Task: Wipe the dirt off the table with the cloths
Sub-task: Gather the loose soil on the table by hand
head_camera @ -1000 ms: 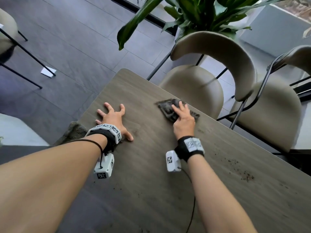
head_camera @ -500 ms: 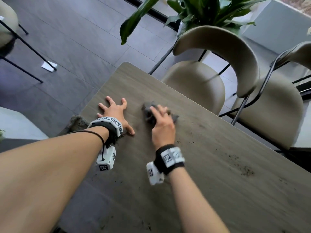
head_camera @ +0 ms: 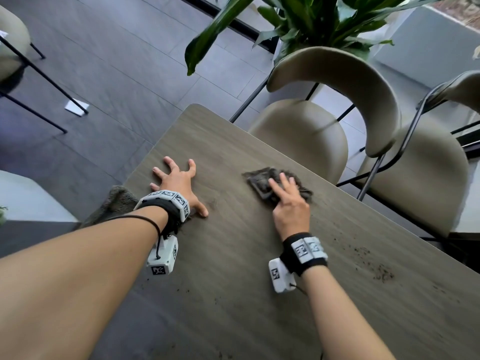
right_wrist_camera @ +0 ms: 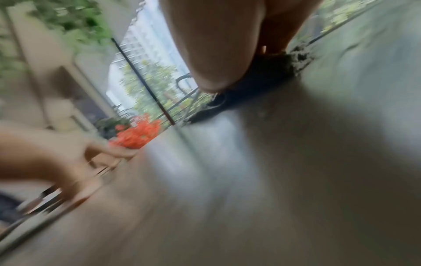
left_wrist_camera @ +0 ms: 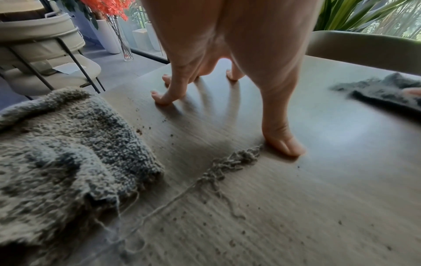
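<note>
My right hand [head_camera: 287, 196] presses a dark grey cloth [head_camera: 259, 181] flat against the wooden table [head_camera: 233, 281], fingers straight on top of it. That cloth [left_wrist_camera: 382, 90] shows at the right edge of the left wrist view, and it [right_wrist_camera: 271, 72] is blurred under my palm in the right wrist view. My left hand [head_camera: 176, 178] rests spread on the table near its left edge, fingertips [left_wrist_camera: 159, 98] down, holding nothing. A second fluffy grey cloth [head_camera: 114, 203] lies behind that wrist at the table edge, large in the left wrist view [left_wrist_camera: 68, 158]. Dirt crumbs [head_camera: 381, 271] speckle the table to the right.
Two beige chairs [head_camera: 337, 107] [head_camera: 428, 167] stand along the table's far side, with a large green plant [head_camera: 324, 19] behind them. A loose thread tangle [left_wrist_camera: 227, 163] lies by my left thumb. Another chair [head_camera: 13, 48] stands on the tiled floor at far left.
My right hand swept the cloth left toward my left hand, then back to the right near the far edge. The left hand stayed planted.
</note>
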Demonstrator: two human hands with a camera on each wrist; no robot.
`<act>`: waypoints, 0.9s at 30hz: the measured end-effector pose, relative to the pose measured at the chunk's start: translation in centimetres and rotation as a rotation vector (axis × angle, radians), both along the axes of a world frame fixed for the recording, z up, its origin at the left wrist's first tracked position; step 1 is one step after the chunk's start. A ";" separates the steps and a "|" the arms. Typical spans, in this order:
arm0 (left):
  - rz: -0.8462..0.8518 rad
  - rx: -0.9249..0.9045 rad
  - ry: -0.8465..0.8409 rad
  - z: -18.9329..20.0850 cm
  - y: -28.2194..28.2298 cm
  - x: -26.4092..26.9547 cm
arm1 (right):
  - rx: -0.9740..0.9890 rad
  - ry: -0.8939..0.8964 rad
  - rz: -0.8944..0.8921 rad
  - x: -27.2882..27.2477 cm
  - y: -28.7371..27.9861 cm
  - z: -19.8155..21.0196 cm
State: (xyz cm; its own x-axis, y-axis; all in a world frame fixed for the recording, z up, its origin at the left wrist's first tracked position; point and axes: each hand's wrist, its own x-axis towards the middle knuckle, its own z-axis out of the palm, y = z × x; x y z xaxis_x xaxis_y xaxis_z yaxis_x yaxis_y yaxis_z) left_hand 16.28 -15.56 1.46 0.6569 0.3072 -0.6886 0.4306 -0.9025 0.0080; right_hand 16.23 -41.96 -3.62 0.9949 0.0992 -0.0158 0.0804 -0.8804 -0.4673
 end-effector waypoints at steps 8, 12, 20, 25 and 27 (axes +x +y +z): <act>-0.009 0.031 -0.007 0.1 -0.1 0.0 | -0.013 0.120 -0.155 9.3 -3.6 2.1; -0.012 0.033 -0.010 0.1 -0.2 0.0 | 0.034 0.102 -0.162 9.4 -2.0 3.5; 0.001 0.014 -0.010 0.6 -0.1 0.0 | 0.064 -0.061 -0.009 -6.0 7.9 3.6; 0.005 0.008 -0.006 0.7 -0.1 0.0 | 0.005 0.048 0.148 -9.5 6.7 0.7; 0.007 0.005 -0.009 0.7 -0.1 0.0 | 0.015 0.082 0.122 -7.3 4.8 0.5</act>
